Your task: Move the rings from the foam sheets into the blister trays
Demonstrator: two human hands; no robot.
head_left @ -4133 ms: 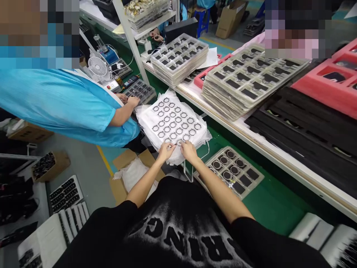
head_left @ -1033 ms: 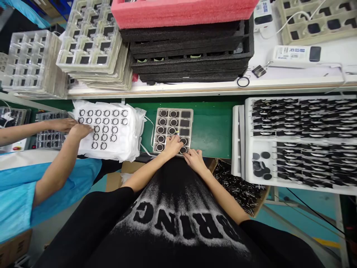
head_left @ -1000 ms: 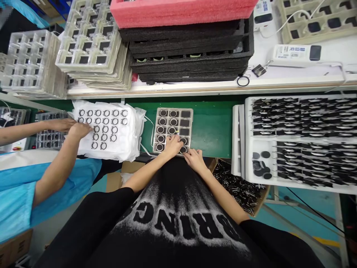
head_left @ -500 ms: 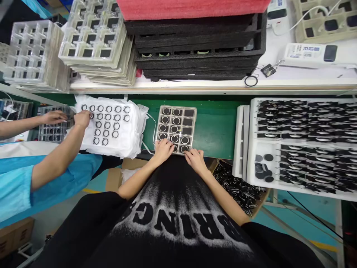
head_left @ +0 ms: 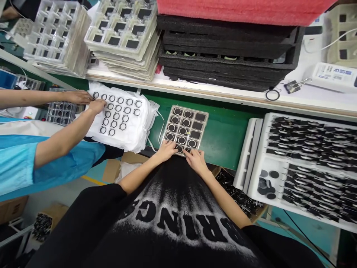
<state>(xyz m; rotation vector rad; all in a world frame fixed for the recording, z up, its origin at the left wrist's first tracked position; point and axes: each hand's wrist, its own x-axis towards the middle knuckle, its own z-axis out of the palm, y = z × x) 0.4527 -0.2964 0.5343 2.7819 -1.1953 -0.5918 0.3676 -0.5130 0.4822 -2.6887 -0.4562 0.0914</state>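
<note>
Resting both hands on the near edge of a compartment tray

I see my left hand [head_left: 166, 150] lying on the near left corner of the clear compartment tray [head_left: 201, 125], fingers curled loosely over its edge; whether they pinch anything I cannot tell. My right hand [head_left: 196, 160] sits just beside it at 4 o'clock, fingertips down on the tray's near row, and what lies under them is hidden. The tray rests on the green bench [head_left: 223, 137], straight ahead at 12 o'clock from my chest. Most pockets hold black ringed discs [head_left: 183, 130]; the right-hand column looks flat and dark, hard to read.

At 10 o'clock a co-worker's hand [head_left: 97, 106] touches a white cloth stack [head_left: 134, 128] bearing rows of small rings [head_left: 120, 110]; that person's other hand [head_left: 79, 97] is next to it. At 3 o'clock a white rack [head_left: 252, 149] of dark parts is blurred and cut off by the frame.
</note>
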